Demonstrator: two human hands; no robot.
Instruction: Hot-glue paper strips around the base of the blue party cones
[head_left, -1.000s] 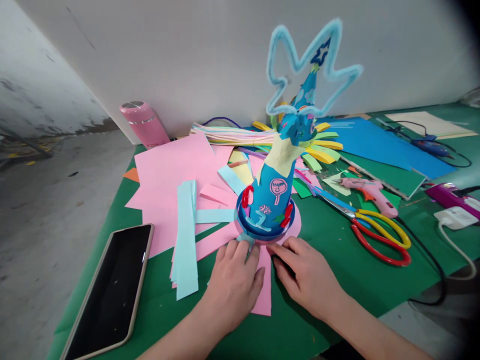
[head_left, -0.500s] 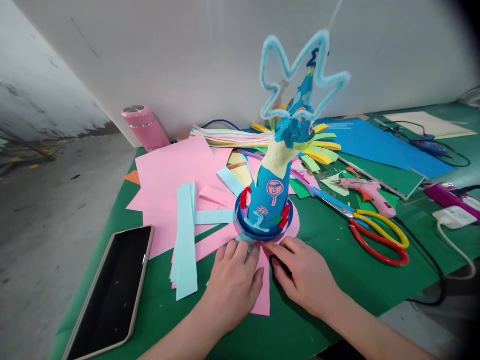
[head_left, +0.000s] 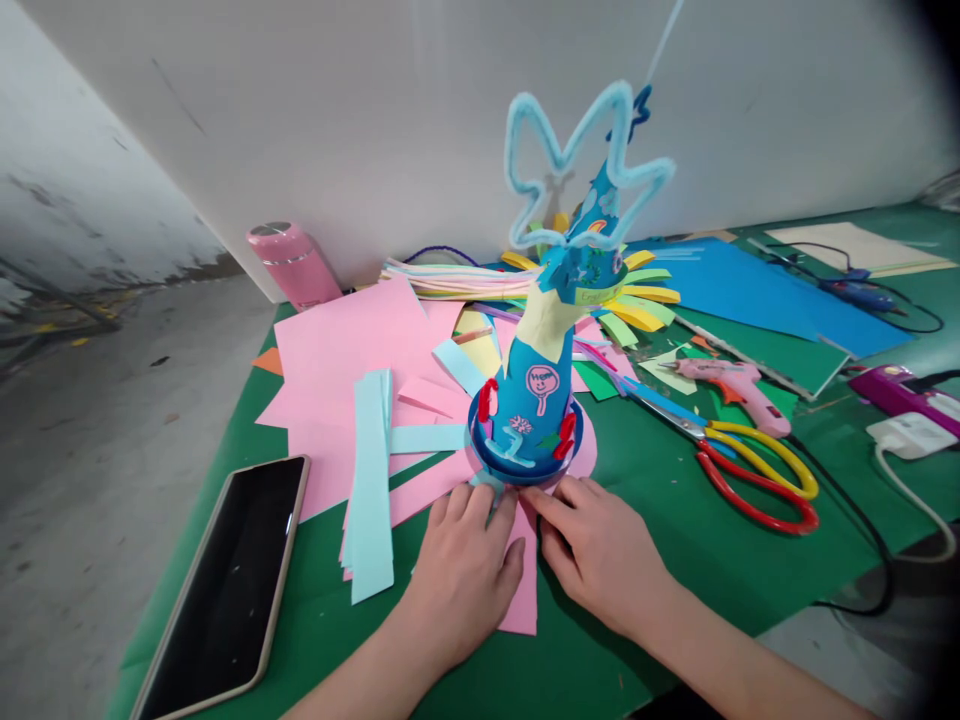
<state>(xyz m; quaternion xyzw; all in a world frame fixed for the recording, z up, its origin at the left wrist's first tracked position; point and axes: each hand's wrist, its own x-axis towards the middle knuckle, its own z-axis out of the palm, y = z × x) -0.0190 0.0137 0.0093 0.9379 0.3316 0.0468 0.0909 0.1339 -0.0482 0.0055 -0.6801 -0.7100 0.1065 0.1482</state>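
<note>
A tall blue paper cone hat (head_left: 536, 395) stands upright on a ring of pink paper strips (head_left: 431, 485) on the green mat (head_left: 675, 540). A light-blue fuzzy wire star (head_left: 585, 160) tops it. My left hand (head_left: 465, 570) lies flat on a pink strip just in front of the hat's base, fingers stretched out. My right hand (head_left: 600, 550) rests beside it, fingertips pressed down on the paper at the hat's rim. Neither hand holds anything.
A phone (head_left: 225, 580) lies at the left front. Light-blue strips (head_left: 371, 480) and pink sheets (head_left: 352, 340) lie left of the hat. Scissors (head_left: 742, 470), a pink glue gun (head_left: 739, 385), cables and a pink bottle (head_left: 292, 265) sit around. A white wall stands behind.
The view has drifted so the hat sits slightly lower and further left in the picture. Both hands stay pressed on the paper at the hat's base.
</note>
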